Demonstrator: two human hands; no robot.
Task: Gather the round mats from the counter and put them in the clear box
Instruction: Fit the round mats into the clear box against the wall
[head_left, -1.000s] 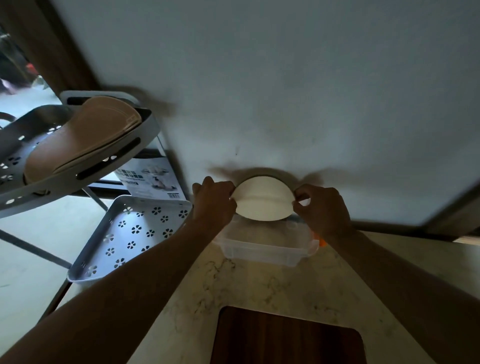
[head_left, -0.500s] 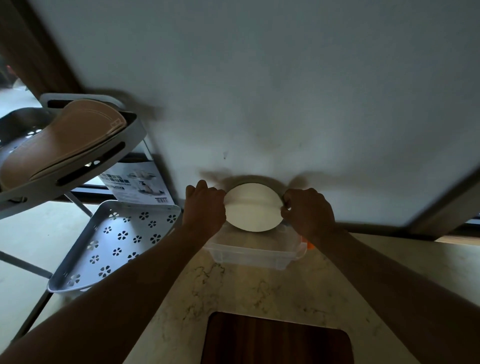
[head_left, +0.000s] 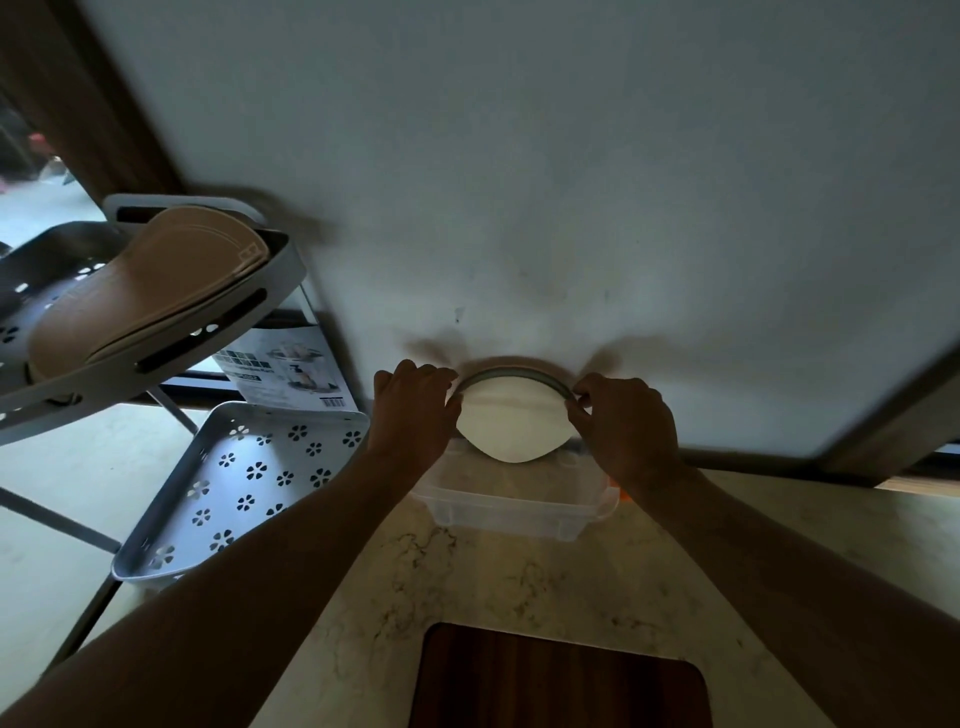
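White mats: a small stack of round mats (head_left: 511, 426) is held up on edge, bent a little, with a dark rim along the top.
Left hand: the left hand (head_left: 415, 413) is closed on the left edge of the mats.
Right hand: the right hand (head_left: 623, 423) pinches the right edge, fingers curled over the top.
Where the mats are: up in the air, right above the far side of the box and close to the wall; I cannot tell if the bottom edge touches the box.
Box: the clear box (head_left: 511, 512) sits open on the counter, just under the hands, with a bit of orange at its right end.
Counter: the counter (head_left: 519, 587) is pale stone with thin dark lines.
Board: a dark wood board (head_left: 556, 680) lies on the counter, nearer to the person than the box.
Wall: a plain grey wall (head_left: 519, 182) stands right behind the box.
Rack: a grey rack stands to the left of the counter; its low tray (head_left: 234, 483) has flower-shaped holes.
Top tray: the high tray (head_left: 171, 358) holds a tan folded thing (head_left: 140, 296).
Carton: a printed carton (head_left: 285, 369) leans behind the rack, near the wall.
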